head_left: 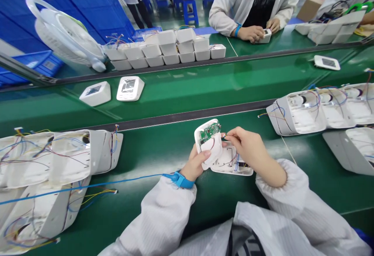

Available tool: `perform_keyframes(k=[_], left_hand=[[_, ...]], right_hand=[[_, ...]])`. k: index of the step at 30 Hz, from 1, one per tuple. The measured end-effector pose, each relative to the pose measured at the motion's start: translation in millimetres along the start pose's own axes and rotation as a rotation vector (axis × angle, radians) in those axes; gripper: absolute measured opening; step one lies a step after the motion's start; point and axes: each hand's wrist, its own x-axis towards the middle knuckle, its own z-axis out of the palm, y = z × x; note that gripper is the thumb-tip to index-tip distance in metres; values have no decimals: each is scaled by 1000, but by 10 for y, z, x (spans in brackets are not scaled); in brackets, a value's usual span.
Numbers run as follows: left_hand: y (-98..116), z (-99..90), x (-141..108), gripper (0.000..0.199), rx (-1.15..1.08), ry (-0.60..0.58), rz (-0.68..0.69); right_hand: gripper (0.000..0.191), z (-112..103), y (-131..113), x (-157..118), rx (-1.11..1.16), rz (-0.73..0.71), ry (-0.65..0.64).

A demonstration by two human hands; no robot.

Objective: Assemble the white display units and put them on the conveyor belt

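Tilted up in my left hand [196, 163] is a white panel [212, 145] that carries a green circuit board [209, 131]; my thumb presses on its front. A blue strap [181, 180] circles my left wrist. My right hand [242, 141] pinches a small wire connector [224, 135] at the right edge of the board; whether it is plugged in cannot be made out. Below and between my hands an open white housing [230, 162] lies on the green table, with thin wires and a blue-white part inside.
Open white shells with loose wires [70, 154] fill the left; more shells [309, 112] stand right. Finished-looking white units [130, 88] lie on the belt [181, 84]. Across it are stacked housings [168, 49], a fan [67, 34] and a person's hands [251, 34]. A blue cord [117, 182] runs left.
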Motion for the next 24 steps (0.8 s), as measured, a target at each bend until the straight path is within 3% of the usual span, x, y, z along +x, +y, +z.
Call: perform_keyframes(k=[5,10,13,18,24], left_hand=[[6,13,-6,61,30,30,15],[4,2,2,54,105,14,-2],[-22,-24,-6,52,127,34,-8],[-122,-110,-48,54,247,186,6],[-195,-186,-66,52,339,165,50]], right_hand=[[17,23,14,-34,-239,-199,60],[24,-9,-2,-25,-349,-218,65],[24,-37,-22,-9,-291,-176,22],[16,-67,-115,-19,7,-151,-65],[20,-4,-168,-49,102,-130,-54]])
